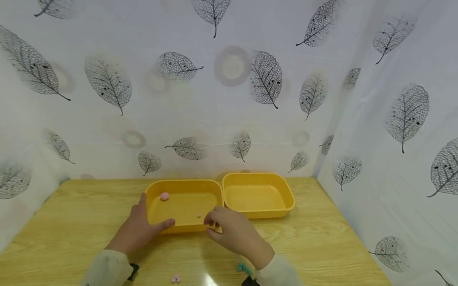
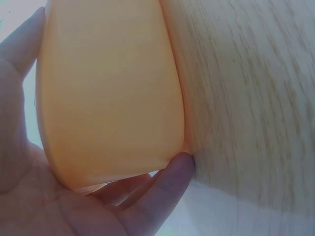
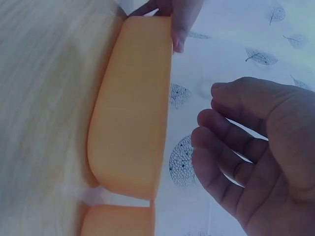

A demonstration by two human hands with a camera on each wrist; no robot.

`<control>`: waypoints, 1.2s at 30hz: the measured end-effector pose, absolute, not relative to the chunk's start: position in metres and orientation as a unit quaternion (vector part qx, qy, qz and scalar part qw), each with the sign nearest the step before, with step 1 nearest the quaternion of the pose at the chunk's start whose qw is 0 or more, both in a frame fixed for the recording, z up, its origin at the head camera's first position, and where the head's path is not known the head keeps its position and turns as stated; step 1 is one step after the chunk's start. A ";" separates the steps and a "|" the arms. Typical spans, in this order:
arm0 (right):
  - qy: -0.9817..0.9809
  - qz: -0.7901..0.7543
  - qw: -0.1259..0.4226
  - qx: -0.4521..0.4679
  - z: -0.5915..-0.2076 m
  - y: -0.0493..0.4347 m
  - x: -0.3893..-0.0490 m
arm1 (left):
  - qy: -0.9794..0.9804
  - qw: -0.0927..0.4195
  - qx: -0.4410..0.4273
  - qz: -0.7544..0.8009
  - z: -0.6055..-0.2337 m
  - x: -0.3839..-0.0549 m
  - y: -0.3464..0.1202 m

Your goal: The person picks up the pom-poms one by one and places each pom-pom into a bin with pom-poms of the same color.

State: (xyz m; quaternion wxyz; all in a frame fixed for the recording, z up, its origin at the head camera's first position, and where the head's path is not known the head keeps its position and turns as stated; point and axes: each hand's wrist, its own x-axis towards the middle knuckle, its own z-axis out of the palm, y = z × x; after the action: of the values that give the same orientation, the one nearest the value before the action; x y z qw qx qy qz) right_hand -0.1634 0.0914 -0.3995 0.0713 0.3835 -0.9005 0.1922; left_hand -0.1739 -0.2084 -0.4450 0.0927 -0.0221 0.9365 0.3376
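Observation:
My left hand holds the left end of a yellow plastic tray; in the left wrist view its thumb is at the rim and its fingers curl round the tray's end wall. Inside the tray are a pink ball towards the far left and a tiny pink bit towards the near right. My right hand hovers over the tray's front right corner. Its fingers are loosely curled, and the right wrist view shows nothing between the fingertips and the other fingers.
A second yellow tray stands against the right end of the first. Nearer on the wooden table lie a small three-lobed pink piece and a teal piece beside the right sleeve. A leaf-patterned curtain hangs behind.

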 end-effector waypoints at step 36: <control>-0.861 0.148 -0.130 0.470 -0.424 0.045 -0.132 | 0.935 0.084 -0.018 0.345 -0.440 -0.169 -0.207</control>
State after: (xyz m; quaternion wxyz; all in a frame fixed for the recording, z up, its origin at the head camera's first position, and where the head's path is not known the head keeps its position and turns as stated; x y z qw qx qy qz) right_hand -0.1318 0.0446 -0.4241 -0.1299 0.4698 -0.8606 0.1478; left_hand -0.1692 -0.2071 -0.4398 0.0836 -0.0178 0.9345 0.3455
